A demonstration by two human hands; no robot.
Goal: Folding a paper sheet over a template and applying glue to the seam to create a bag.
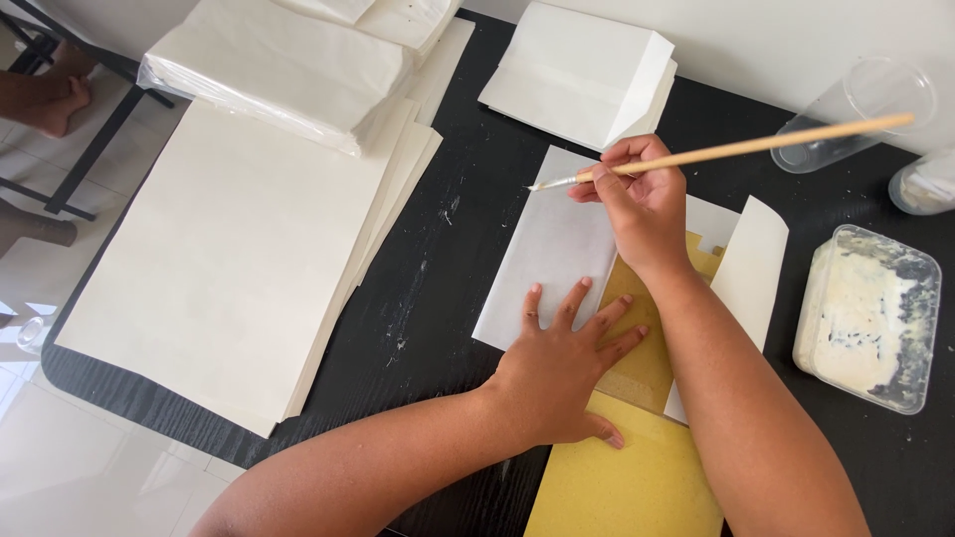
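My left hand (567, 363) lies flat with fingers spread, pressing a white paper sheet (552, 254) and a yellow-brown card (637, 348) onto the black table (438, 278). My right hand (642, 204) grips a thin wooden paintbrush (756, 146). Its bristle tip points left over the sheet's upper left corner. One white flap (748, 268) stands folded up to the right of my right wrist.
A large stack of cream sheets (229, 259) covers the table's left side, with a plastic-wrapped bundle (284, 65) above it. Folded white paper bags (582, 70) lie at the top. A tub of paste (870, 313) and clear cups (860, 109) stand right. Someone's bare foot (55, 104) shows far left.
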